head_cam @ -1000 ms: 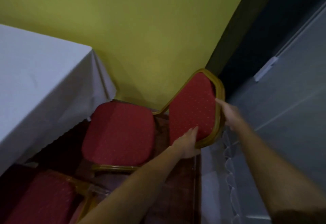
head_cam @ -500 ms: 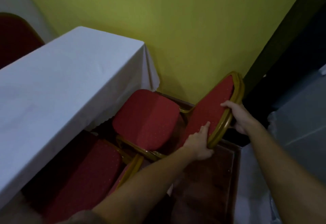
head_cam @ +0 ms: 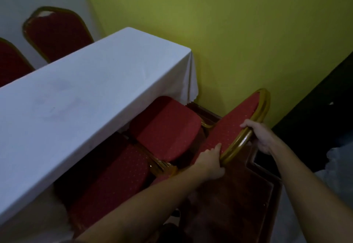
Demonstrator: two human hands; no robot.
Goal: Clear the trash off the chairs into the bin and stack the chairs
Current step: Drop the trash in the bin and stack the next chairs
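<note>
Beside table (head_cam: 80, 97), both hands tilt chair (head_cam: 235, 126) back rightward.

Single head-worn view — looking forward and steeply down, close over table (head_cam: 80, 97) edge and red chairs (head_cam: 166, 128), yellow wall (head_cam: 229, 42) ahead; dim, so corners probably unreliable.
</note>
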